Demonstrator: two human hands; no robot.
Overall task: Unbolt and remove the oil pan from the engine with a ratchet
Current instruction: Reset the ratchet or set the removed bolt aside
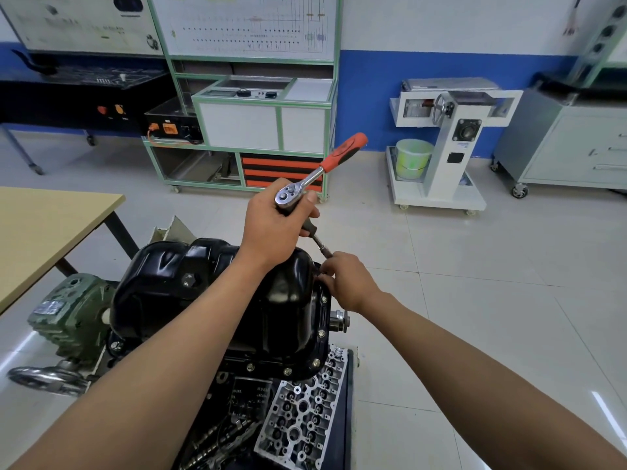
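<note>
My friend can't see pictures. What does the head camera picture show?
A left hand grips the head of an orange-handled chrome ratchet; the right hand pinches its lower end at the rim of a glossy black oil pan.

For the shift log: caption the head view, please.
Left hand grips the ratchet by its head while right hand steadies the extension at the oil pan flange.

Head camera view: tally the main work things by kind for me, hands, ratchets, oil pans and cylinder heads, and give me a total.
hands: 2, the left hand and the right hand
ratchet: 1
oil pan: 1
cylinder head: 1
Total: 5
</note>
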